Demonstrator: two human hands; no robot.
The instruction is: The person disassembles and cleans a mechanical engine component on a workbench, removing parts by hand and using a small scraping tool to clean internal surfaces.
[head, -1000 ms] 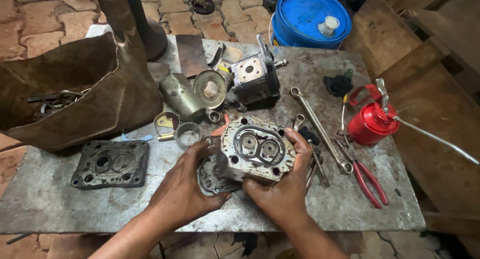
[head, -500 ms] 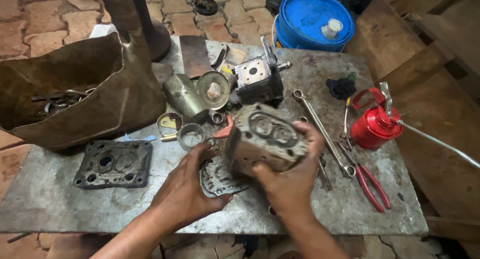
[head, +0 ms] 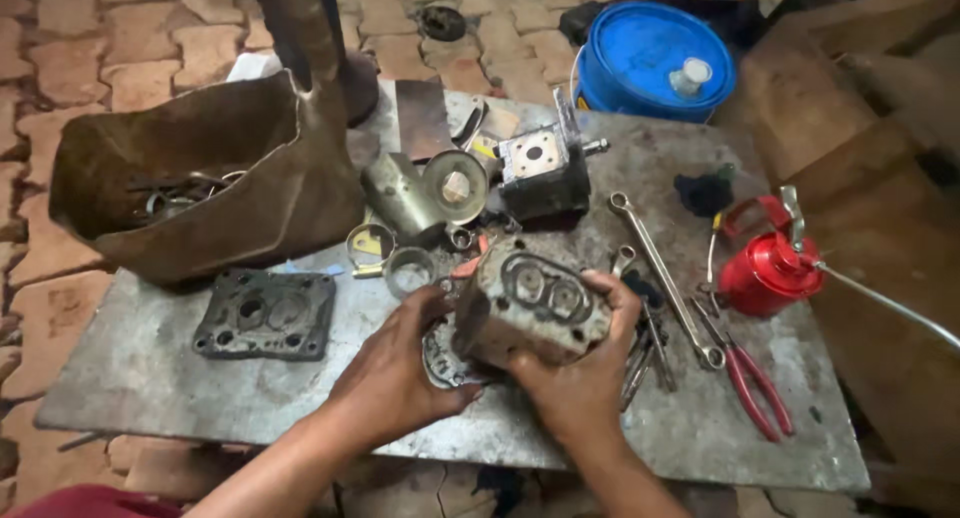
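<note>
On the metal table (head: pixel 150 378), near its front edge, we hold the grey pump housing (head: pixel 535 303) tilted in the right hand (head: pixel 580 378); the left hand (head: pixel 400 373) steadies it. An oily one-sided grip could let it drop onto the gasket (head: pixel 440 358) beneath

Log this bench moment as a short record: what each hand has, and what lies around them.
left hand: grips the near left side of the pump housing
right hand: cups the housing from the right and below
pump housing: grey metal block, tilted, face with two round bores up
under it: flat gasket-like plate, partly hidden
left of hands: dark cover plate flat on the metal table
right: long spanner, red-handled pliers, red oil can
behind: blue drum
</note>
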